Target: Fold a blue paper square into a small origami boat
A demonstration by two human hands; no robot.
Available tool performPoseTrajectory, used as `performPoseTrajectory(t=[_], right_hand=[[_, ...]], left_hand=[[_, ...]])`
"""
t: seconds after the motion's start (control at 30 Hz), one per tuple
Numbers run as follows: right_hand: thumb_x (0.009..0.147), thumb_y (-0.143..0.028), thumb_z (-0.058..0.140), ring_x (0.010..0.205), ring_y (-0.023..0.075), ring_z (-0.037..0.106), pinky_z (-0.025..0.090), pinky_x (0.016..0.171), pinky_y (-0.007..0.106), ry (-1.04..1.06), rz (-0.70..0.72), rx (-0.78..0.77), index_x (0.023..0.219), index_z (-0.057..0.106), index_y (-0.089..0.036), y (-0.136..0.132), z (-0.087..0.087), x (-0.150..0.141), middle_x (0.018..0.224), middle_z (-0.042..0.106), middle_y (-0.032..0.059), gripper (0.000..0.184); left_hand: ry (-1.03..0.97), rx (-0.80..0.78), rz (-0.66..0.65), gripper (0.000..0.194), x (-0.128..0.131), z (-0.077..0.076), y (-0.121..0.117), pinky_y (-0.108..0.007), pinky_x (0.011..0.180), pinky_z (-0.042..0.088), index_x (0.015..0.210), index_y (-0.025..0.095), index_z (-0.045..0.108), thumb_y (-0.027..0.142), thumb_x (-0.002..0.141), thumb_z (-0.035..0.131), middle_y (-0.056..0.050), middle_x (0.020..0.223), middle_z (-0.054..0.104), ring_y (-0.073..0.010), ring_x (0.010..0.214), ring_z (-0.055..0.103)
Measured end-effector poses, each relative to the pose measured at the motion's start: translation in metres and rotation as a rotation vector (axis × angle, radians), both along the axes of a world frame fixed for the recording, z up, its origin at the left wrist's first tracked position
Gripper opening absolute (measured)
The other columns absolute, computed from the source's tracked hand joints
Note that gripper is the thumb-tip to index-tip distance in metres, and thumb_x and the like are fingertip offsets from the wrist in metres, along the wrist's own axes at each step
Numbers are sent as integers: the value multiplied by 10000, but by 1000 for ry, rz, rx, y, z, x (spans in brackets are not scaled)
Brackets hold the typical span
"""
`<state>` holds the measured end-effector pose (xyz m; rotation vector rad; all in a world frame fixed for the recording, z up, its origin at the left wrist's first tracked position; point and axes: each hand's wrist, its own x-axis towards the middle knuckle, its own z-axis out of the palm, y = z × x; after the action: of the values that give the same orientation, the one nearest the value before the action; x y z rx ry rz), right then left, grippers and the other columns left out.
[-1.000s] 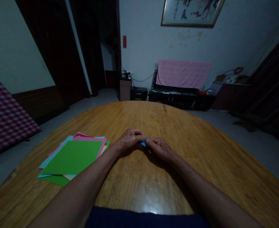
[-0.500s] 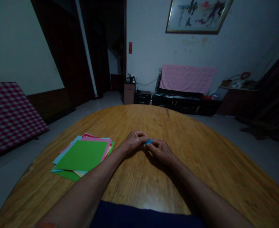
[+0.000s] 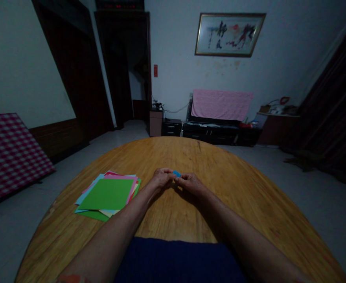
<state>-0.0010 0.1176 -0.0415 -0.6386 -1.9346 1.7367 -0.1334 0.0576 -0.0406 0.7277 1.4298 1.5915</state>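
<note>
A small piece of folded blue paper [image 3: 177,173] is pinched between my two hands above the middle of the table. My left hand [image 3: 162,177] grips its left side with the fingers closed. From the right, my right hand [image 3: 191,183] holds the other side between thumb and fingers. Parts of the paper are hidden behind the fingertips, so its full shape cannot be made out. Left of my left forearm lies a loose stack of coloured paper sheets [image 3: 108,194], a green one on top, with pink, light blue, red and cream edges showing.
The round wooden table [image 3: 220,204] spreads around my hands. Beyond it stand a low black cabinet [image 3: 217,133] and a pink cloth [image 3: 221,105] draped over something. At the left is a red-and-white checked panel [image 3: 10,153].
The camera view has tilted up slightly, shifting the whole scene. Both hands still hold the blue paper, which now shows a little higher above the fingertips and at a different angle.
</note>
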Motion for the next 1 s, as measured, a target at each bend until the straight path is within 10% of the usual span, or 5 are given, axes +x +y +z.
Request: performPoseTrajectory(t=[0.17, 0.33, 1.0], right_hand=[[674, -291, 682, 608, 120, 543, 432, 572, 234, 126, 2, -212, 624, 581, -173, -18, 17, 3, 611, 566, 7, 163], [709, -348, 668, 544, 101, 498, 372, 502, 215, 193, -41, -263, 612, 531, -181, -16, -2, -4, 573, 529, -11, 237], [727, -354, 593, 535, 121, 514, 385, 512, 235, 87, -166, 100, 696, 648, -127, -8, -17, -6, 602, 600, 22, 236]], left_hand=[[37, 46, -5, 136, 5, 0, -7, -193, 417, 326, 656, 143, 564, 158, 570, 667, 47, 473, 494, -57, 382, 413], [-7, 39, 12, 143, 7, 0, -11, -195, 399, 299, 664, 140, 565, 172, 567, 665, 51, 454, 473, -58, 365, 400], [39, 105, 101, 169, 12, -10, -11, -189, 401, 293, 734, 120, 629, 195, 582, 644, 40, 492, 526, -55, 375, 419]])
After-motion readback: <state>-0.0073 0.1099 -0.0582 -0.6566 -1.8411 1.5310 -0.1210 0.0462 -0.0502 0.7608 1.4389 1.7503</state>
